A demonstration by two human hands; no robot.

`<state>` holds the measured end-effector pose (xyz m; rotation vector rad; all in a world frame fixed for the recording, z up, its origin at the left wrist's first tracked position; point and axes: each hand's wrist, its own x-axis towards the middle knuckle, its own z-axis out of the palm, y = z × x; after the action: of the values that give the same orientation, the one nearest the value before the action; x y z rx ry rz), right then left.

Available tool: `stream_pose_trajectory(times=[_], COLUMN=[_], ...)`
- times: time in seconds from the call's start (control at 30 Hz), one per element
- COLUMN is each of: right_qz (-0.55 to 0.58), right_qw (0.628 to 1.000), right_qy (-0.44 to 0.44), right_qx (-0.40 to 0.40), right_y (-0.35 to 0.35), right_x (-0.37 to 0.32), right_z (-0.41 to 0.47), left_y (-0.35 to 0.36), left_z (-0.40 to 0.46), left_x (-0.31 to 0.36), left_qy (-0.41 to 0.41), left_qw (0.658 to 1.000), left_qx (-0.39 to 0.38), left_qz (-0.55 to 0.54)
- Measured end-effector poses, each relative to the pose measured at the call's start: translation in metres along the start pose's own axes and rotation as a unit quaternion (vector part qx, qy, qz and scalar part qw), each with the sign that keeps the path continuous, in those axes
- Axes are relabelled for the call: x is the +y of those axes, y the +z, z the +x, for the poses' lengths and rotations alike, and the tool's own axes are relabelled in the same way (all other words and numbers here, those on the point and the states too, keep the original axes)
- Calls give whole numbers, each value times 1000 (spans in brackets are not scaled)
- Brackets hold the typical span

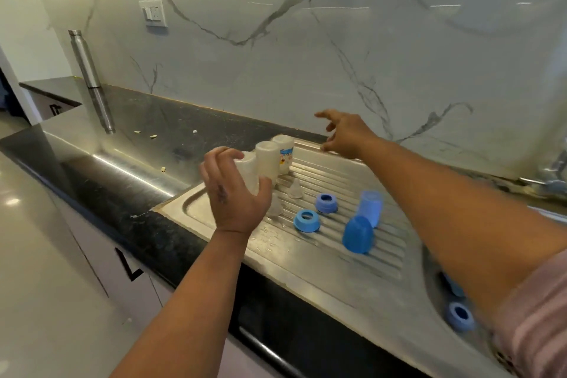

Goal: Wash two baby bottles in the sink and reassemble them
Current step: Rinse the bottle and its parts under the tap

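Three clear baby bottles stand upside down in a row at the far left of the steel drainboard (352, 270). My left hand (236, 193) grips the nearest bottle (248, 170). The middle bottle (267, 159) and the printed bottle (284, 153) stand behind it. My right hand (343, 135) hovers open above the drainboard's back edge, holding nothing. Two blue collar rings (306, 220) (326, 202), two blue caps (357, 235) (370, 207) and clear nipples (295, 189) lie on the ribs.
The sink basin (438, 301) at lower right holds another blue ring (459, 316) and a blue piece (453, 285). A steel flask (89, 77) stands on the black counter (122, 199) at left. A marble wall rises behind the counter.
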<state>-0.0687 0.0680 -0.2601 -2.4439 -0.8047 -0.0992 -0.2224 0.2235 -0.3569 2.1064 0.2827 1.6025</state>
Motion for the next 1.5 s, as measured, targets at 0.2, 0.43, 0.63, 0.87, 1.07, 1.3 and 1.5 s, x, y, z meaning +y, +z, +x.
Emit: stream_pose_trajectory(times=[0.2,0.43,0.63,0.87,1.07,1.3,1.5], right_qz=[-21,-97,-117,-255,-193,187,342], right_qw=[995,972,960,910,908,908,851], right_qy=[86,214,234,167,231,332,331], right_qx=[54,-7,-102,-282,-292,172,220], right_y=[-80,-110,-70,-10,3,-75,-89], right_x=[85,214,280,292,301,331,354], right_z=[-98,-225,-257,-229,-222,-227,-219], left_y=[56,117,160,179,187,216,266], left_z=[-44,-146,-167,-147,-154,-180,-182], left_x=[110,278,289,250,260,298,333], left_qy=[120,-72,-296,-240,-197,-183,-290], left_qw=[984,930,865,872,868,839,794], left_qx=[-98,-283,-367,-399,-424,-472,-467], left_qz=[-88,-222,-174,-149,-168,-198,-261])
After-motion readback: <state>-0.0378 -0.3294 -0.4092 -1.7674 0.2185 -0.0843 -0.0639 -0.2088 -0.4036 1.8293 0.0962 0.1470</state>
